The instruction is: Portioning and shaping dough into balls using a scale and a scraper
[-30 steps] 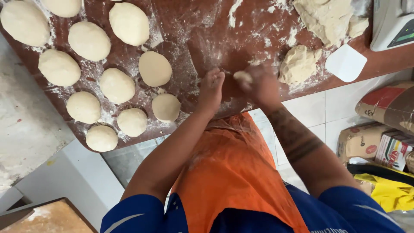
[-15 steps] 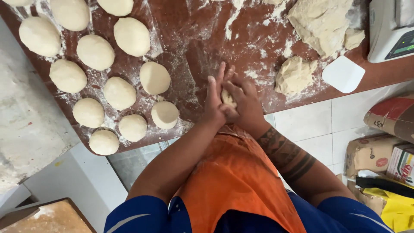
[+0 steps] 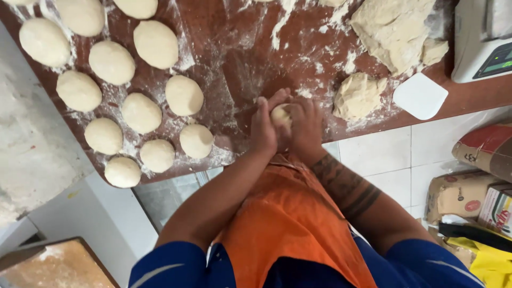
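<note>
A small piece of dough (image 3: 280, 114) sits pressed between my two hands above the floured brown worktop (image 3: 240, 58). My left hand (image 3: 265, 126) cups it from the left and my right hand (image 3: 306, 128) from the right, fingers closed around it. Only the top of the dough piece shows. Several finished round dough balls (image 3: 184, 95) lie in rows to the left of my hands. A torn dough lump (image 3: 358, 96) rests just right of my right hand.
A big dough mass (image 3: 393, 29) lies at the far right of the worktop, with a white plastic scraper (image 3: 420, 96) and a white scale (image 3: 482, 42) beside it. Sacks and packets (image 3: 474, 176) stand on the tiled floor at the right. A floured slab (image 3: 32, 154) is at left.
My hands came together from apart and closed around the small dough piece, then shifted slightly as they work it. The view moved a little closer.
</note>
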